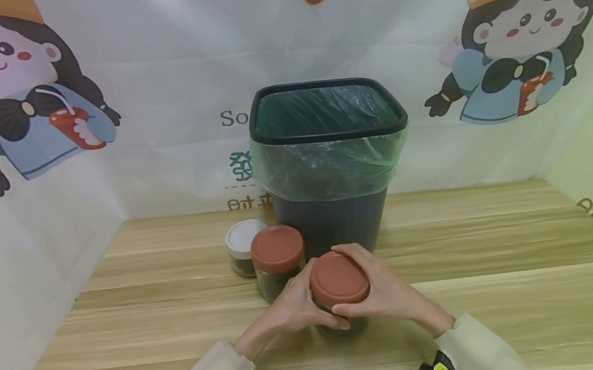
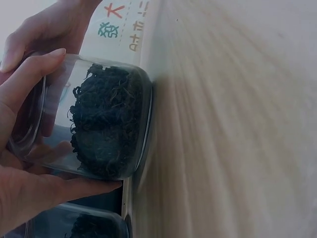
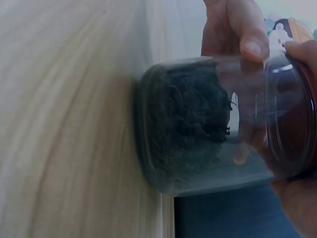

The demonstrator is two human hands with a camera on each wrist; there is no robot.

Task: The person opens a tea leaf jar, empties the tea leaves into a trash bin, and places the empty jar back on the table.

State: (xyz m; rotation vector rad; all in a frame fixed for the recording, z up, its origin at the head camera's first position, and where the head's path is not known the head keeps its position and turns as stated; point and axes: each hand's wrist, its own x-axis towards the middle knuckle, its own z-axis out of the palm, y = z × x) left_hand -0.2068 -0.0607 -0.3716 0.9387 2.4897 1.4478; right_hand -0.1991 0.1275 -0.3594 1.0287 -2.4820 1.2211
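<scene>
Clear jar (image 2: 89, 116), rounded cyl., smooth see-thru wall, softly curved btm edge. Lid (image 1: 339, 276) is reddish-brn, rnd & flat-topped w/ a slim raised rim; sits on the mouth, can't tell how tight. Contents (image 3: 183, 114): v. dk, dry-looking curly strands, packed in the lower part approx. halfway up, top surface uneven w/ a few loose bits poking out; clear gap b/w them & lid. Jar's approx. upright, lid up, held from both sides, base at or just above the worktop (image 1: 495, 321), can't tell which.
</scene>
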